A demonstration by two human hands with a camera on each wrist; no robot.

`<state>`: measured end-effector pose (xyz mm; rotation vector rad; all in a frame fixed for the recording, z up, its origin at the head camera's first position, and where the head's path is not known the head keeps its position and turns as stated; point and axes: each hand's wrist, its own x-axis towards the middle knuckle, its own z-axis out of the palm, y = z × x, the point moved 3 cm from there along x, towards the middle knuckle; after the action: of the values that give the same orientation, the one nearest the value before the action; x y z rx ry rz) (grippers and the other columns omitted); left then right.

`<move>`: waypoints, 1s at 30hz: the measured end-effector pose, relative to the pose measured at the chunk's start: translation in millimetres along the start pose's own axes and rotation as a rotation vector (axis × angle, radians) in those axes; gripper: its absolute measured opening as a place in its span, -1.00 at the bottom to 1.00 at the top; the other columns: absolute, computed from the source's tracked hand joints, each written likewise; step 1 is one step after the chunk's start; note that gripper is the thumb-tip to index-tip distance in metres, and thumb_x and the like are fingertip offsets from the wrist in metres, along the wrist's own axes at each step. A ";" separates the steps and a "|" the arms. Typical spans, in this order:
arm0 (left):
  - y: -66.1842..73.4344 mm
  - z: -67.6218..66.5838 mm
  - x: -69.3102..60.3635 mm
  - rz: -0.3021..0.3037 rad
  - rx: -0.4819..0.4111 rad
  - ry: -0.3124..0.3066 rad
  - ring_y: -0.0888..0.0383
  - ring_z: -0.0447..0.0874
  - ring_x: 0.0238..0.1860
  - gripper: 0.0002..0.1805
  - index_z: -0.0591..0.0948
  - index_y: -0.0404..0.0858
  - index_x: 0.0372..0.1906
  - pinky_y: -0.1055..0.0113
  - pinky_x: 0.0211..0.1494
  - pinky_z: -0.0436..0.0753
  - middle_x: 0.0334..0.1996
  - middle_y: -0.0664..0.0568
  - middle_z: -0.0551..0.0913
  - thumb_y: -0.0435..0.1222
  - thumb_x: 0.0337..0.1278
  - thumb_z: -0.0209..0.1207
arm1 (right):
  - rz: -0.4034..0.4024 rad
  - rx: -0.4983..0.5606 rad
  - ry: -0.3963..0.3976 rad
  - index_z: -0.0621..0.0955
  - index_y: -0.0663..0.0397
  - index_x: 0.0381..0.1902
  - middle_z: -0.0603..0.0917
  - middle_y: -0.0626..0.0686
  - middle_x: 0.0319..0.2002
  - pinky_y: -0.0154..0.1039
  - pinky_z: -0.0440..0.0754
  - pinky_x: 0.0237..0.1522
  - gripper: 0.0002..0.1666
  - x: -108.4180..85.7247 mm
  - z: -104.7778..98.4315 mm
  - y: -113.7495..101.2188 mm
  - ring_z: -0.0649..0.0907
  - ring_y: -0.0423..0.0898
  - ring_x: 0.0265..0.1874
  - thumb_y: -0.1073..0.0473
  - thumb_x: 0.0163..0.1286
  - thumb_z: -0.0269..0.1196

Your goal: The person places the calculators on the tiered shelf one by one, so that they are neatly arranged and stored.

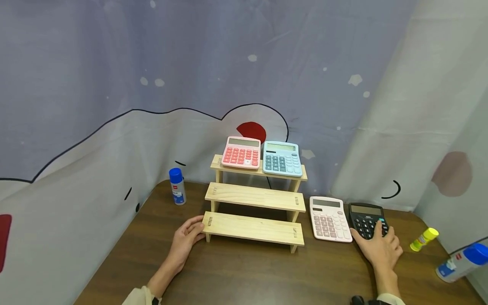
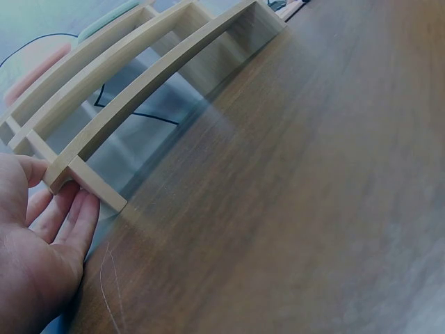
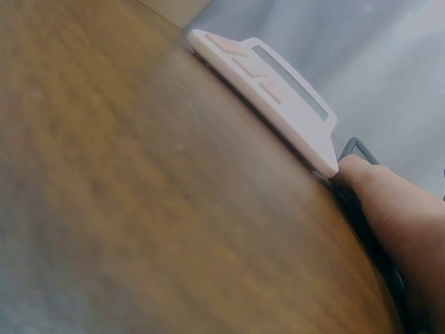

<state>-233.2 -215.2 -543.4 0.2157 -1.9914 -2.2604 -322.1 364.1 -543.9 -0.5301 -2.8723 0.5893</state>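
A three-tier wooden display stand (image 1: pixel 251 227) stands on the table. My left hand (image 1: pixel 185 240) holds the left end of its lowest step, thumb near the step's end and fingers by the leg, as the left wrist view shows. On the top step lean a pink calculator (image 1: pixel 241 152) and a light blue calculator (image 1: pixel 282 159). Flat on the table, right of the stand, are a pale pink calculator (image 1: pixel 330 218) and a black calculator (image 1: pixel 366 220). My right hand (image 1: pixel 382 250) grips the black one, thumb at its left edge and fingers over its right side, covering its lower part.
A blue-capped bottle (image 1: pixel 177 187) stands left of the stand. To the right, a yellow glue stick (image 1: pixel 424 239) and another blue-capped bottle (image 1: pixel 463 262) lie near the table's edge. A printed curtain (image 1: pixel 114 148) hangs behind the brown table (image 1: pixel 236 275).
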 end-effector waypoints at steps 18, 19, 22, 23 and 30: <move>1.2 0.3 -0.6 -0.001 0.004 -0.005 0.29 0.66 -0.01 -0.52 0.48 -0.27 0.32 0.38 0.08 0.68 0.10 -0.14 0.60 -0.20 0.40 0.18 | -0.023 0.010 -0.017 -0.18 0.25 0.57 -0.25 0.61 0.46 0.50 -0.02 0.21 0.43 -0.4 -0.5 2.6 -0.04 0.60 0.37 -0.61 0.18 0.10; 1.2 0.3 -0.6 -0.002 0.005 -0.004 0.29 0.66 -0.01 -0.52 0.48 -0.27 0.32 0.38 0.08 0.68 0.10 -0.14 0.60 -0.20 0.40 0.18 | -0.023 0.011 -0.013 -0.18 0.26 0.57 -0.24 0.60 0.46 0.50 -0.02 0.21 0.43 -0.3 -0.4 2.5 -0.03 0.60 0.37 -0.60 0.18 0.10; 1.6 0.4 -0.7 -0.004 0.007 -0.002 0.29 0.66 -0.02 -0.52 0.48 -0.26 0.32 0.38 0.07 0.68 0.10 -0.14 0.60 -0.20 0.39 0.18 | -0.029 0.017 -0.001 -0.15 0.27 0.57 -0.22 0.58 0.47 0.50 -0.01 0.20 0.42 -1.1 -1.1 1.7 -0.02 0.59 0.37 -0.59 0.19 0.11; 1.7 0.4 -0.7 -0.005 0.006 -0.001 0.29 0.66 -0.02 -0.52 0.48 -0.27 0.32 0.38 0.07 0.68 0.10 -0.14 0.60 -0.20 0.39 0.18 | -0.030 0.020 0.001 -0.14 0.27 0.57 -0.21 0.58 0.47 0.50 -0.01 0.20 0.41 -1.4 -1.4 1.4 -0.02 0.59 0.37 -0.59 0.19 0.12; 1.7 0.4 -0.7 -0.009 0.003 -0.004 0.28 0.66 -0.01 -0.53 0.47 -0.27 0.32 0.37 0.08 0.68 0.10 -0.13 0.60 -0.20 0.40 0.18 | -0.030 0.039 0.028 -0.05 0.31 0.56 -0.15 0.56 0.47 0.50 0.02 0.17 0.39 -3.4 -3.4 0.7 0.02 0.60 0.36 -0.57 0.17 0.15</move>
<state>-232.6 -215.0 -541.6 0.2207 -1.9998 -2.2650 -318.0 364.6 -541.4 -0.4840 -2.8310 0.6270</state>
